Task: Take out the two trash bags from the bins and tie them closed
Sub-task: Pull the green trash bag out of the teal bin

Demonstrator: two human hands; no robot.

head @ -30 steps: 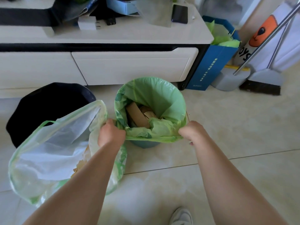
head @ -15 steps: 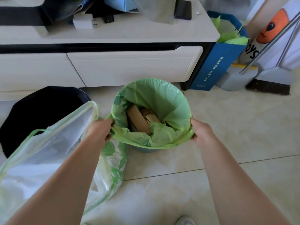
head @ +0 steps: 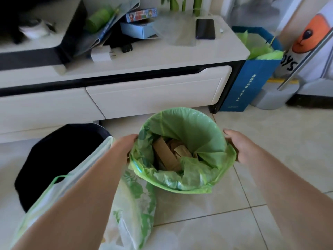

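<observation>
On the pale tiled floor (head: 270, 177) in front of a low white cabinet with drawers (head: 153, 94), a thin green plastic trash bag (head: 189, 134) stands open, its mouth a wide ring with the rim folded outward; the bin under it is hidden by the bag. Inside lie brown cardboard pieces (head: 167, 156) among crumpled green film. The person's left hand (head: 126, 145) is at the left edge of that rim, fingers curled onto the folded plastic, though the fingertips are covered by the bag so the exact grip cannot be told. The right hand (head: 239, 147) is at the right edge, fingers bent around the outside of the rim and touching it. Below the left forearm, just beside the green bag and touching its lower left side, lies a translucent white trash bag with green leaf print and a green drawstring (head: 137, 204), out of its bin and open at the top. Behind it to the left stands a round black bin (head: 59, 156). On the cabinet top rest a dark phone (head: 205, 28), a white charger plug (head: 100, 54) and a light blue box (head: 137, 29). To the right of the cabinet stands a blue paper bag with green tissue (head: 250, 83), and a grey metal handle (head: 306, 58) crosses the far right corner diagonally.
</observation>
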